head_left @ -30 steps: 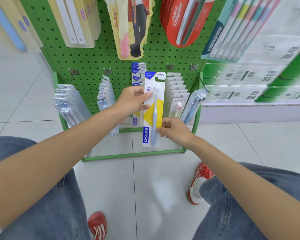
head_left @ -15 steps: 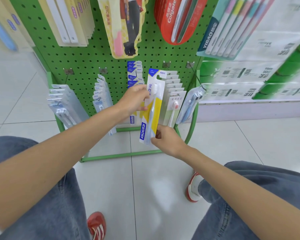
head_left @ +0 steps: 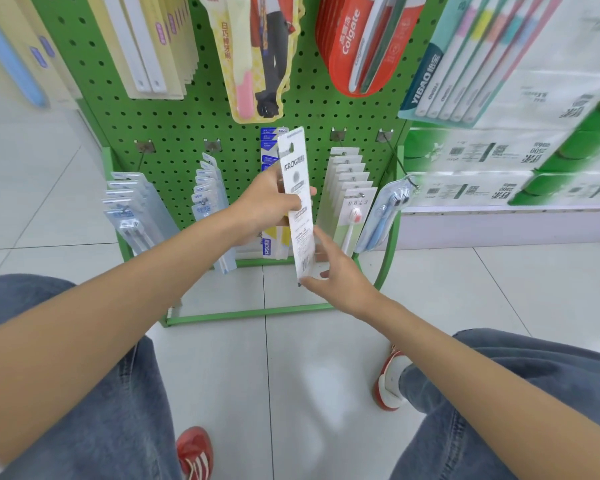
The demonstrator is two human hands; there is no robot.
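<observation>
I hold a FROG toothbrush pack (head_left: pixel 297 174) upright in front of the green pegboard rack (head_left: pixel 187 133), its white printed back facing me. My left hand (head_left: pixel 269 206) grips the pack's middle, thumb across the back. My right hand (head_left: pixel 336 275) pinches the bottom corner by the barcode, fingers spread behind the card. Behind the pack, more FROG packs (head_left: pixel 270 147) hang on the centre hook.
Rows of toothbrush packs hang on hooks at left (head_left: pixel 129 209), centre-left (head_left: pixel 207 195) and right (head_left: pixel 349 192); a blue pair (head_left: pixel 383 216) hangs far right. Colgate packs (head_left: pixel 357 43) hang above. Tissue packs (head_left: pixel 499 157) fill the right shelf. My knees and red shoes are over the tiled floor.
The pack was turned about its long axis: its yellow-and-blue front faced me before, now its white back does. Both hands kept hold of it and shifted slightly.
</observation>
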